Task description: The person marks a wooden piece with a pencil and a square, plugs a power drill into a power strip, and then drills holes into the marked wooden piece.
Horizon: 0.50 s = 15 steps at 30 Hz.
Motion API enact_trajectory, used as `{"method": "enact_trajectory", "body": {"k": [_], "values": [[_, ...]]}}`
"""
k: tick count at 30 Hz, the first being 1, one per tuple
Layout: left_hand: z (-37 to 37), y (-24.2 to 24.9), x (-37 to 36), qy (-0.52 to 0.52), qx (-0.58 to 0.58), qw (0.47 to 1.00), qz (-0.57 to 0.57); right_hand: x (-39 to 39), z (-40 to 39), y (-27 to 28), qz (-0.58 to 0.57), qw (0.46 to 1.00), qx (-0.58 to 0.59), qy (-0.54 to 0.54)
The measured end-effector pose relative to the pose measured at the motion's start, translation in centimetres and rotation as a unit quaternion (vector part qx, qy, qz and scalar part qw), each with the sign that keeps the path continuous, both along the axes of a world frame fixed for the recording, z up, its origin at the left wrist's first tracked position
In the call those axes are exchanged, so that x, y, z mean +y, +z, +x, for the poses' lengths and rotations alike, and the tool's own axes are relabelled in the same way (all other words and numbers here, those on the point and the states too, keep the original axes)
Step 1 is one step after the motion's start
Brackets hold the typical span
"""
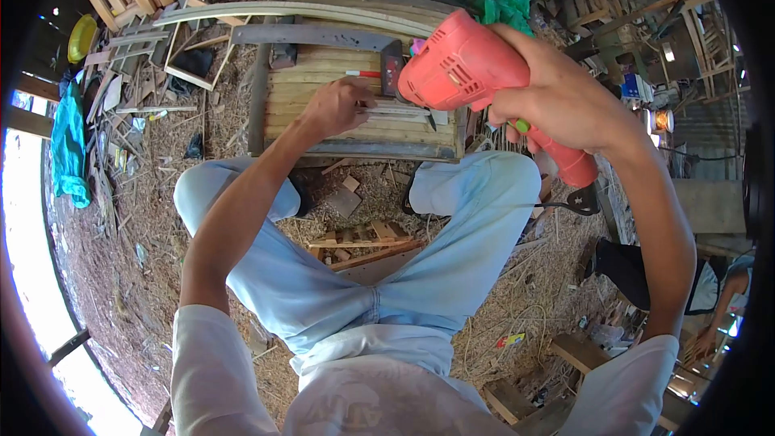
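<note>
My right hand [549, 101] is wrapped round the handle of a red power drill [472, 64], raised above the right part of a low slatted wooden bench [303, 97]. The drill's nose points left and down; its tip is not clear. My left hand [335, 109] is low over the slats, fingers curled together beside the left end of a thin pale strip [395, 110]. What the fingertips grip, if anything, is hidden. A red and white pen-like stick [363, 73] lies beyond them, near a dark block [391, 69] at the end of a grey curved board [315, 35].
Long pale wooden strips [307, 8] cross the bench's far side. A small wooden frame [190, 77] stands left of the bench. The drill's black cord [557, 205] hangs near my right knee. Shavings and offcuts [347, 198] cover the floor. Another person's arm [722, 311] shows at lower right.
</note>
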<state>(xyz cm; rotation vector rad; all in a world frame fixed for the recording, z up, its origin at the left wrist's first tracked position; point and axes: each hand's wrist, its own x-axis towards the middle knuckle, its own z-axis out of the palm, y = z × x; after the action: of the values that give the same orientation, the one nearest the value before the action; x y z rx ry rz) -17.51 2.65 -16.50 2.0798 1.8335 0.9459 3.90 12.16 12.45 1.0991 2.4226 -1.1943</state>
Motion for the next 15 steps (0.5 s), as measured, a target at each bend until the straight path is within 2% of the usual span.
{"method": "enact_trajectory", "body": {"k": [4, 8, 15], "values": [[-0.01, 0.17, 0.04, 0.012, -0.013, 1.0, -0.015, -0.46, -0.17, 0.96, 0.0, 1.0, -0.025, 0.005], [0.04, 0.47, 0.17, 0.007, -0.005, 1.0, -0.024, -0.04, 0.21, 0.04, 0.018, 1.0, 0.002, 0.002], [0.56, -0.38, 0.63, 0.033, -0.048, 0.997, -0.044, -0.18, -0.18, 0.03, -0.015, 1.0, -0.021, 0.005]]}}
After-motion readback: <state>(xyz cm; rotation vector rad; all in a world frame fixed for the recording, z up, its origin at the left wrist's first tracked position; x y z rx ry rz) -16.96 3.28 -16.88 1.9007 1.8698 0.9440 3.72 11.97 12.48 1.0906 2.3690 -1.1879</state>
